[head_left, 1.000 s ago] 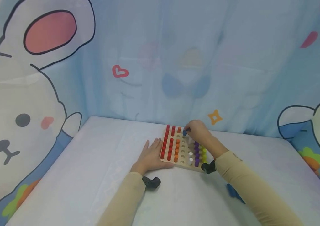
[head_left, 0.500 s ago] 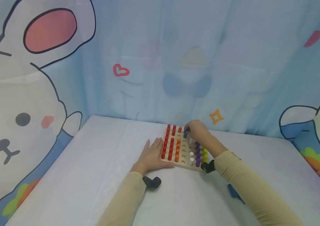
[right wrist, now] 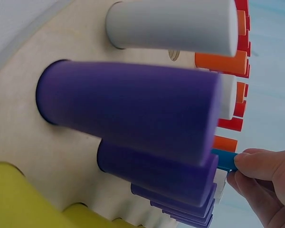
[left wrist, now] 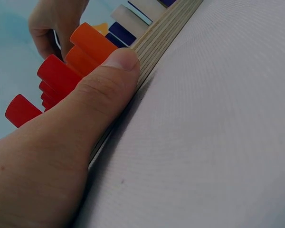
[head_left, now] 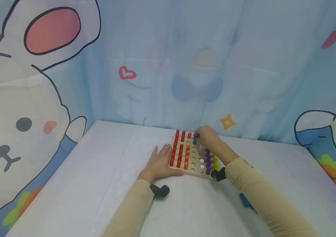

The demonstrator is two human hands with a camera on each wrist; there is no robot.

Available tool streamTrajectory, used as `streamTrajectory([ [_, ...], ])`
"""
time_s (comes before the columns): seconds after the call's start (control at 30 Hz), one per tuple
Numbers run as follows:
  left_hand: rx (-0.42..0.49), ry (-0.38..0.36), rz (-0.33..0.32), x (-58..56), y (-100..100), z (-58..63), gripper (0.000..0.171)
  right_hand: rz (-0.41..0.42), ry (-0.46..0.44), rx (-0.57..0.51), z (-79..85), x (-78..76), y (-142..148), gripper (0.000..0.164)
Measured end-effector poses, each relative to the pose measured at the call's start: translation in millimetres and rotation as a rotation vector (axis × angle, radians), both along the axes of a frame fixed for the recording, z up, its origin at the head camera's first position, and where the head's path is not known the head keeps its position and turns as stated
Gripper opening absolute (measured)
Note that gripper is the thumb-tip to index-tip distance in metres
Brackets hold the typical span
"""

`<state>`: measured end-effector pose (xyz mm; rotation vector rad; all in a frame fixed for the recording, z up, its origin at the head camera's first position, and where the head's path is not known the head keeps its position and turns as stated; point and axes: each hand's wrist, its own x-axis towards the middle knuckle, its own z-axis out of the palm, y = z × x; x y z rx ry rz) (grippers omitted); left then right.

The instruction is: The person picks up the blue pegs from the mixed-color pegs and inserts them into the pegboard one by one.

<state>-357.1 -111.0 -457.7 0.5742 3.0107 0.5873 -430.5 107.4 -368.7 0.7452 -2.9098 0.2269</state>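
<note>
A wooden peg board (head_left: pixel 196 166) lies on the white table, with columns of red pegs (head_left: pixel 179 158), orange pegs (head_left: pixel 187 158), white pegs (head_left: pixel 201 168), purple pegs (head_left: pixel 208 164) and yellow pegs (head_left: pixel 216 163). At its far edge my right hand (head_left: pixel 208 136) pinches a blue peg (right wrist: pixel 224 160) between thumb and fingertips, right beside the far orange peg. Bare holes run down the column in front of the blue peg. My left hand (head_left: pixel 159 164) rests against the board's left side with straight fingers, its thumb (left wrist: pixel 107 80) along the front edge.
A blue object (head_left: pixel 247 200) lies on the table to the right, partly hidden by the right sleeve (head_left: pixel 262 191). Behind the table hangs a light blue printed curtain (head_left: pixel 144 92). Each wrist wears a black device (head_left: pixel 160 191).
The head view has shifted slightly. Both hands keep almost the same place, with the blue peg still pinched in the right one at the far edge.
</note>
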Motion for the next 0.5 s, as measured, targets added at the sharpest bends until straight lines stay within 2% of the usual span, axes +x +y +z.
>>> streamTrajectory([
  [0.5, 0.003, 0.005, -0.006, -1.5, -1.0, -2.0, 0.121, -0.013, -0.008, -0.004, -2.0, -0.7, -0.8, 0.015],
])
